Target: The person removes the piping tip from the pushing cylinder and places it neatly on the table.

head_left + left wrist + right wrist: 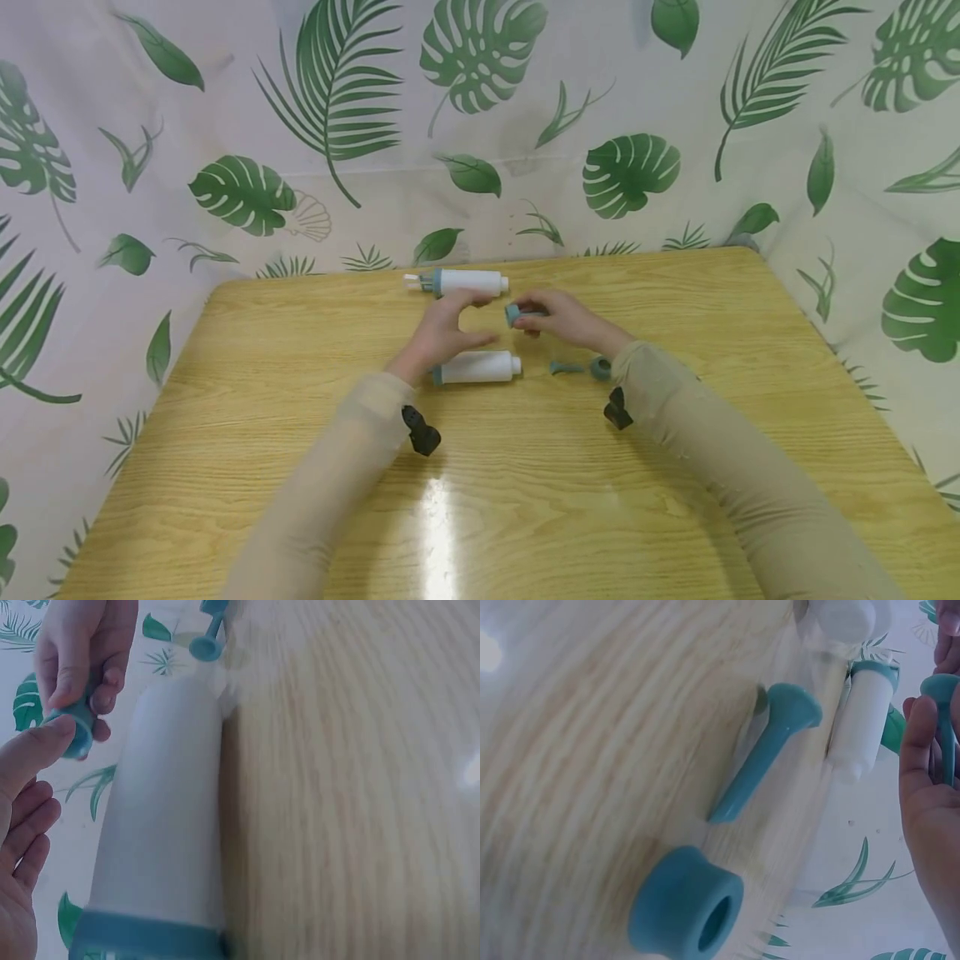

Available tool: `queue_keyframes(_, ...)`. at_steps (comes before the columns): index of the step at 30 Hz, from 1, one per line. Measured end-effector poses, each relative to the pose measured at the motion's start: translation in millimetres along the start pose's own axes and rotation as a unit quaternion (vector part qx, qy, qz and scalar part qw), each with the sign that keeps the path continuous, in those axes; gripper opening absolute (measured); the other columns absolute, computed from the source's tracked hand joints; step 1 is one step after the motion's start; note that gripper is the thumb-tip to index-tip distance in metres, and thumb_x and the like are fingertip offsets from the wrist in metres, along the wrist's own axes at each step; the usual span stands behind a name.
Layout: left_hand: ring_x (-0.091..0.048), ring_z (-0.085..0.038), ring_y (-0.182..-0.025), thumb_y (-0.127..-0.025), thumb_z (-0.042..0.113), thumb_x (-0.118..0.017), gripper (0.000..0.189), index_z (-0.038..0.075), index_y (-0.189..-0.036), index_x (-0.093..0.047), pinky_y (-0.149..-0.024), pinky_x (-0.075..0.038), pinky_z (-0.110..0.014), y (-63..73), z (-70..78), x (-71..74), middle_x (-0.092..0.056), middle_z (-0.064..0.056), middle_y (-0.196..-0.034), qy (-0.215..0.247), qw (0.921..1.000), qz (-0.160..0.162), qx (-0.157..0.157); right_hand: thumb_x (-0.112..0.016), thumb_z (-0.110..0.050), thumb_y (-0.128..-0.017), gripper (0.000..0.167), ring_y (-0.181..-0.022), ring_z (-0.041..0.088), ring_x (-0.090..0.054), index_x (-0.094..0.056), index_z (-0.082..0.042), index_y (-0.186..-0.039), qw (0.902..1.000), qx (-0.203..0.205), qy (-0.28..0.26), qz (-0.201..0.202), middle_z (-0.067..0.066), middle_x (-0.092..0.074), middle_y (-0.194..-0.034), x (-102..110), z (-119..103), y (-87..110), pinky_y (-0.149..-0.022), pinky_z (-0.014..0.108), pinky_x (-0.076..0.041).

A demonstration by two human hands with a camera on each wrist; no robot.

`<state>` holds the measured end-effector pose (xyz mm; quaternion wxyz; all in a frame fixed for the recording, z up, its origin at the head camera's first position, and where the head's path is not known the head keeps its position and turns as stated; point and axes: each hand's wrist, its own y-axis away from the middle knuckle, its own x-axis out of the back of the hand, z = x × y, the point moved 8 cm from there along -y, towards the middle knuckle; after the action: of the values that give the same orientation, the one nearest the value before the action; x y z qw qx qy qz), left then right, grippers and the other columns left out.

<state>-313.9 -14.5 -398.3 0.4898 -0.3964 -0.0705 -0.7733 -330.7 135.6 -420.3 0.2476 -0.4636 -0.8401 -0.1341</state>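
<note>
My right hand [562, 318] pinches a teal funnel-shaped piece [513, 315], its wide round end facing left and its narrow stem toward the palm. Facing it, my left hand [444, 332] holds nothing, thumb and fingers spread apart. In the left wrist view the left thumb overlaps the funnel's rim; the head view shows a gap between them. Below the left hand lies a white cylinder [480, 367] with a teal collar, partly covered by that hand. A second white cylinder [471, 282] lies behind the left fingers, a teal collar and pale prongs at its left end.
Under the right forearm, a similar teal funnel-shaped piece [761, 757] lies on its side. Beside it is a wider teal ring-like piece [684, 906] with a round hole. The wooden table [480, 467] meets a leaf-patterned cloth [525, 183] at its back edge.
</note>
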Motion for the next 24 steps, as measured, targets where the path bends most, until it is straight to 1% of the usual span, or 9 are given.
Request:
queue_keyframes(1, -0.053, -0.024, -0.116, -0.079, 0.019, -0.08, 0.053, 0.003, -0.125, -0.059, -0.099, -0.042, -0.035, 0.2, 1.5, -1.8, -0.06, -0.011, -0.123, -0.001, 1.0, 0.005, -0.005, -0.061, -0.01, -0.094, 0.034, -0.081, 0.029, -0.062, -0.056, 0.008, -0.122, 1.0, 0.002, -0.004, -0.003, 0.021, -0.065, -0.099, -0.7, -0.7, -0.2, -0.076, 0.05, -0.052)
queue_keyframes(4, -0.056, -0.023, -0.11, -0.079, 0.019, -0.08, 0.049, 0.001, -0.121, -0.062, -0.096, -0.043, -0.034, 0.8, 5.1, -6.4, -0.063, -0.011, -0.118, -0.001, 0.9997, 0.017, -0.018, -0.061, -0.011, -0.094, 0.033, -0.078, 0.025, -0.061, -0.057, 0.007, -0.121, 0.9999, 0.005, -0.004, -0.011, 0.022, -0.065, -0.099, -2.5, -3.2, 0.1, -0.075, 0.047, -0.052)
queue_keyframes(7, -0.058, -0.023, -0.107, -0.078, 0.018, -0.081, 0.047, 0.0, -0.118, -0.063, -0.095, -0.045, -0.036, 1.5, 8.2, -8.8, -0.064, -0.011, -0.114, 0.005, 0.9992, 0.029, -0.028, -0.061, -0.013, -0.094, 0.031, -0.076, 0.021, -0.059, -0.059, 0.006, -0.119, 0.9999, 0.007, 0.004, -0.015, 0.022, -0.065, -0.098, -3.0, -5.8, 0.6, -0.075, 0.047, -0.051)
queue_keyframes(13, -0.058, -0.023, -0.104, -0.079, 0.015, -0.08, 0.045, -0.001, -0.118, -0.063, -0.092, -0.047, -0.044, 1.9, 8.4, -11.4, -0.064, -0.011, -0.112, 0.021, 0.9982, 0.049, -0.026, -0.06, -0.015, -0.094, 0.029, -0.074, 0.02, -0.059, -0.061, 0.004, -0.116, 0.9996, 0.014, 0.014, -0.02, 0.022, -0.065, -0.096, -4.0, -10.3, 1.8, -0.074, 0.052, -0.051)
queue_keyframes(21, -0.059, -0.021, -0.1, -0.079, 0.013, -0.079, 0.035, 0.003, -0.11, -0.066, -0.09, -0.048, -0.044, 1.3, 8.9, -11.2, -0.065, -0.009, -0.106, 0.018, 0.9976, 0.059, -0.033, -0.06, -0.014, -0.095, 0.029, -0.075, 0.023, -0.06, -0.062, 0.005, -0.117, 0.9994, 0.014, 0.011, -0.03, 0.023, -0.066, -0.098, -5.2, -11.0, 1.8, -0.074, 0.053, -0.051)
queue_keyframes(24, -0.058, -0.021, -0.1, -0.08, 0.011, -0.078, 0.034, 0.003, -0.111, -0.065, -0.09, -0.048, -0.043, 1.1, 8.4, -11.0, -0.064, -0.009, -0.107, 0.019, 0.9977, 0.057, -0.032, -0.061, -0.014, -0.094, 0.031, -0.077, 0.023, -0.061, -0.06, 0.006, -0.118, 0.9994, 0.013, 0.013, -0.03, 0.019, -0.067, -0.1, -4.1, -12.5, 2.8, -0.074, 0.052, -0.052)
